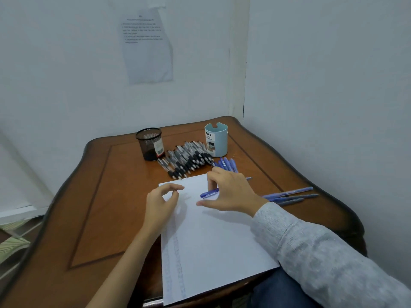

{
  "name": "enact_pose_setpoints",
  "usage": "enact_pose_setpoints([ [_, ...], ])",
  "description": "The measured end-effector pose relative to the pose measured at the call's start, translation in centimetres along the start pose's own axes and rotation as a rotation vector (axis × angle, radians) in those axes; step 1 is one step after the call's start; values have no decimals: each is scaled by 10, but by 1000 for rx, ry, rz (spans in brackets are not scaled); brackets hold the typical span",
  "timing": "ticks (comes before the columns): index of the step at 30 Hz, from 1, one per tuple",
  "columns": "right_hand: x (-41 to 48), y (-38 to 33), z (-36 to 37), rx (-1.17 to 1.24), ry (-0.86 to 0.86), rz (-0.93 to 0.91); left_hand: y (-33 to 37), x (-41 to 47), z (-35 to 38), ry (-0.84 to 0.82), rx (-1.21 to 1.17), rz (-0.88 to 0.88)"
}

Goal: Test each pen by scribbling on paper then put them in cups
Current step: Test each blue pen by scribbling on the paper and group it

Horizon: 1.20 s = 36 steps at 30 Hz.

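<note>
Right, R hand (231,192) is spread over a blue pen (209,193) at the top of the white paper (211,241) on the worktop (100,196); can't tell if it's gripping the pen or just touching it. L hand (163,201) is over the sheet's top-left corner, fingers curled, thumb & forefinger tips meeting w/ nothing seen between them. Behind: black-grip pens (189,158) heaped betw. the black mesh cup (150,143) and the light-blue cup (216,138), more blue pens (226,163) just in front of that cup, a few loose blue pens (289,194) off to the right.
</note>
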State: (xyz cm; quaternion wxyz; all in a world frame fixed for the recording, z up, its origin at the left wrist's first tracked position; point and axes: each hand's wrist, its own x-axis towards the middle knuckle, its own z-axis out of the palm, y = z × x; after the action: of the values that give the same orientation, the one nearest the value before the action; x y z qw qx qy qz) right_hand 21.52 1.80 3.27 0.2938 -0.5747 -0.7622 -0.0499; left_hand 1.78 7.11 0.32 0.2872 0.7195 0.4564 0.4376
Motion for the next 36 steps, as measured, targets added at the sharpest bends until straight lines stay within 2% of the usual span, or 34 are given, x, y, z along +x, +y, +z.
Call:
enact_pose_setpoints([
  [2, 10, -9, 0, 89, 14, -3, -13, 6, -9, -34, 58, -9],
  [3, 15, -14, 2, 221, 71, 56, -19, 8, -14, -63, 93, -1],
  [6, 35, -27, -2, 1014, 217, 416, -36, 12, -28, -127, 178, 50],
  [7, 41, -28, -3, 1207, 185, 521, -40, 13, -31, -135, 190, 68],
  [8, 46, -26, -3, 1263, 104, 595, -42, 12, -33, -134, 190, 83],
  [10, 50, -26, 1, 1178, -61, 681, -45, 13, -35, -122, 159, 80],
  [12, 51, -29, 11, 1130, -113, 746, -47, 15, -35, -129, 124, 49],
  [17, 60, -32, 51, 1098, 57, 759, -52, 20, -37, -187, 109, 1],
  [21, 72, -36, 66, 1194, 70, 853, -55, 22, -35, -140, 121, 1],
  [25, 80, -33, 80, 1080, 104, 801, -54, 23, -36, -124, 119, 21],
  [30, 85, -31, 90, 1122, 137, 775, -56, 23, -35, -125, 107, 37],
  [36, 81, -39, 96, 824, 210, 753, -60, 25, -34, -129, 117, 47],
])
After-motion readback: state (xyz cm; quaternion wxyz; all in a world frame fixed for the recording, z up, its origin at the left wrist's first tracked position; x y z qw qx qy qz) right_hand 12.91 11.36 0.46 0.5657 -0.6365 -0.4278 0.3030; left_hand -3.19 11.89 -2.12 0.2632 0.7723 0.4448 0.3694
